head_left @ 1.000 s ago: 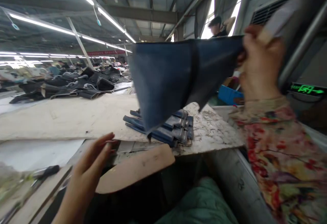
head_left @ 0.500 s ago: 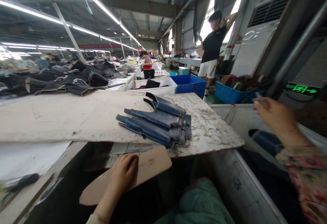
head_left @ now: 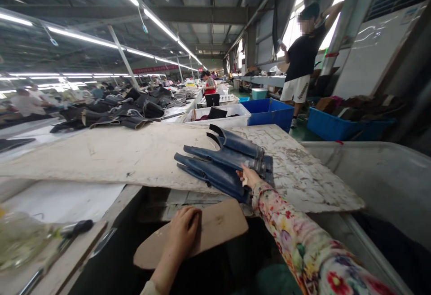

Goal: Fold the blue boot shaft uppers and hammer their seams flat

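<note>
My left hand [head_left: 184,230] is closed over the far edge of a brown board [head_left: 224,221] with one rounded end. Several blue denim pieces [head_left: 215,160], tube-like at their right ends, lie side by side on the pale worktable [head_left: 134,151]. My right hand [head_left: 249,177], below a floral sleeve, touches the near right part of these pieces. Its fingers are bent together around something pale, too small to make out.
Dark garments [head_left: 134,108] are heaped at the back left. A white bin [head_left: 232,117] and a blue bin [head_left: 269,111] stand behind the worktable. A person [head_left: 299,57] stands at the back right. A black-handled tool [head_left: 79,227] lies at the near left.
My right hand has come in from the far right to the denim pieces. My left hand keeps its place on the board. The view has turned to the left.
</note>
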Demonstrator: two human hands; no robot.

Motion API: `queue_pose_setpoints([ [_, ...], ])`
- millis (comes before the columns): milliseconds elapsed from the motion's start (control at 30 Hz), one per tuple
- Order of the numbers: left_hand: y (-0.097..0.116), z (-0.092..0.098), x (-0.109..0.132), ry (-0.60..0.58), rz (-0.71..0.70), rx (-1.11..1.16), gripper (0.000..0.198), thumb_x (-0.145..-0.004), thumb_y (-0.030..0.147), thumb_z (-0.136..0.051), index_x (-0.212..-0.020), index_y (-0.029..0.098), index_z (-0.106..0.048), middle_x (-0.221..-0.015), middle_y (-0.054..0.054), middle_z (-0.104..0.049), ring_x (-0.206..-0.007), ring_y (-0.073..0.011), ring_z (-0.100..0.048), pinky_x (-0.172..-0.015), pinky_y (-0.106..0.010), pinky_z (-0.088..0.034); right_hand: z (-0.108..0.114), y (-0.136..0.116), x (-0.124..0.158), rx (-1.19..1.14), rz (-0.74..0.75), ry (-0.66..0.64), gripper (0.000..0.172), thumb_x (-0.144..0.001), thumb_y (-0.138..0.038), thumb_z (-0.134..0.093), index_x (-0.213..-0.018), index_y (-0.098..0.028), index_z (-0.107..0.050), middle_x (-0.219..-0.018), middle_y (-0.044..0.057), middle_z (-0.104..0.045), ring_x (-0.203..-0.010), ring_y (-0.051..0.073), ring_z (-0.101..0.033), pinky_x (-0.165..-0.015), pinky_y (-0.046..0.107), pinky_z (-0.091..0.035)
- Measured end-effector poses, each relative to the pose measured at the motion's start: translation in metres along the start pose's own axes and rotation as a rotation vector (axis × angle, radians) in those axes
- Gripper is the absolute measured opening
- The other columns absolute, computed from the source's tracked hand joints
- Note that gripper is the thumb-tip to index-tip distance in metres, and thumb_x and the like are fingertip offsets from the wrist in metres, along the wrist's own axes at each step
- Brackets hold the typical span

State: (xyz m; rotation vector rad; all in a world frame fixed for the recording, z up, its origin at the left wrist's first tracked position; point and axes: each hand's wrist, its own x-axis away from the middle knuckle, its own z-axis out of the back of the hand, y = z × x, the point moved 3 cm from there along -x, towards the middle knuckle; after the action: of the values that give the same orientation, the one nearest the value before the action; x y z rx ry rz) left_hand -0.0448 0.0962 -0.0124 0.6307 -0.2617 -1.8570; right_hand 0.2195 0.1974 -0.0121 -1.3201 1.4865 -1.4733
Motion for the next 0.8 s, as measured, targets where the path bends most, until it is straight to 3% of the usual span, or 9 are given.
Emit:
queue_pose_setpoints([
  [133,0.002,0.002,0.002,-0.001,0.009,0.017,0.022,-0.085,0.029,-0.044,-0.089,0.023,-0.065,-0.097,-0.006,-0.066,-0.093,-0.022,-0.059,-0.084,-0.039,-0.045,-0.001,-0.064,-0.011,0.103,0.098,0.044,0.03,-0.09,-0.035,-0.051,-0.113,-0.017,-0.055,-0.111,0.008,-0.057,-0.094,0.019,-0.058,-0.077,0.038,-0.052],
  [267,0.003,0.003,0.002,-0.029,0.007,0.039,0.022,-0.086,0.028,-0.043,-0.09,0.023,-0.064,-0.098,-0.006,-0.065,-0.094,-0.0223,-0.057,-0.084,-0.039,-0.044,0.017,-0.181,-0.017,0.101,0.38,0.145,0.032,-0.094,-0.033,-0.04,-0.111,-0.01,-0.055,-0.103,0.007,-0.058,-0.083,0.013,-0.06,-0.069,0.027,-0.051],
  [333,0.002,0.002,0.001,-0.04,0.021,0.047,0.022,-0.086,0.028,-0.043,-0.091,0.023,-0.064,-0.098,-0.006,-0.064,-0.093,-0.0228,-0.057,-0.084,-0.039,-0.043,0.032,-0.24,-0.009,0.088,0.516,0.19,0.047,-0.09,-0.033,-0.033,-0.11,0.004,-0.054,-0.104,0.012,-0.058,-0.074,0.006,-0.057,-0.055,0.019,-0.036],
  [400,0.001,0.001,0.0,-0.04,0.033,0.062,0.024,-0.086,0.03,-0.042,-0.091,0.022,-0.065,-0.097,-0.006,-0.064,-0.093,-0.0232,-0.056,-0.084,-0.04,-0.042,0.049,-0.286,0.006,0.066,0.615,0.22,0.055,-0.084,-0.029,-0.018,-0.095,0.008,-0.057,-0.104,0.015,-0.059,-0.067,0.001,-0.054,-0.049,0.024,-0.027],
  [467,0.0,0.0,0.0,-0.025,0.046,0.099,0.023,-0.085,0.03,-0.044,-0.089,0.022,-0.065,-0.096,-0.007,-0.065,-0.093,-0.0238,-0.055,-0.085,-0.041,-0.041,0.064,-0.319,0.026,-0.02,0.718,0.188,0.043,-0.084,-0.025,-0.026,-0.077,0.0,-0.06,-0.093,0.012,-0.063,-0.062,0.001,-0.054,-0.046,0.023,-0.023],
  [533,0.001,0.001,0.0,0.0,0.073,0.167,0.021,-0.082,0.029,-0.047,-0.085,0.022,-0.066,-0.093,-0.006,-0.065,-0.092,-0.0243,-0.055,-0.086,-0.041,-0.041,0.072,-0.339,0.047,-0.122,0.784,0.103,0.022,-0.082,-0.016,-0.041,-0.065,-0.011,-0.054,-0.073,0.004,-0.062,-0.055,0.003,-0.052,-0.042,0.02,-0.023],
  [633,0.003,0.005,0.001,0.045,0.129,0.264,0.018,-0.078,0.028,-0.05,-0.081,0.023,-0.067,-0.089,-0.006,-0.066,-0.091,-0.0254,-0.056,-0.088,-0.042,-0.04,0.067,-0.345,0.073,-0.119,0.754,-0.029,0.02,-0.08,-0.012,-0.045,-0.061,-0.017,-0.049,-0.058,-0.001,-0.051,-0.05,0.007,-0.048,-0.041,0.02,-0.028],
  [733,0.009,0.01,0.002,0.086,0.194,0.368,0.017,-0.075,0.029,-0.053,-0.08,0.023,-0.068,-0.091,-0.008,-0.067,-0.093,-0.026,-0.057,-0.09,-0.041,-0.04,0.04,-0.334,0.095,0.054,0.665,-0.17,0.018,-0.08,-0.02,-0.047,-0.063,-0.019,-0.051,-0.06,0.0,-0.051,-0.051,0.01,-0.046,-0.044,0.023,-0.034],
  [800,0.013,0.013,0.003,0.121,0.259,0.472,0.016,-0.074,0.03,-0.056,-0.081,0.022,-0.068,-0.091,-0.008,-0.067,-0.094,-0.0262,-0.058,-0.089,-0.04,-0.042,0.015,-0.323,0.115,0.224,0.691,-0.283,0.018,-0.078,-0.027,-0.049,-0.062,-0.022,-0.051,-0.061,0.001,-0.052,-0.05,0.012,-0.044,-0.045,0.025,-0.037],
])
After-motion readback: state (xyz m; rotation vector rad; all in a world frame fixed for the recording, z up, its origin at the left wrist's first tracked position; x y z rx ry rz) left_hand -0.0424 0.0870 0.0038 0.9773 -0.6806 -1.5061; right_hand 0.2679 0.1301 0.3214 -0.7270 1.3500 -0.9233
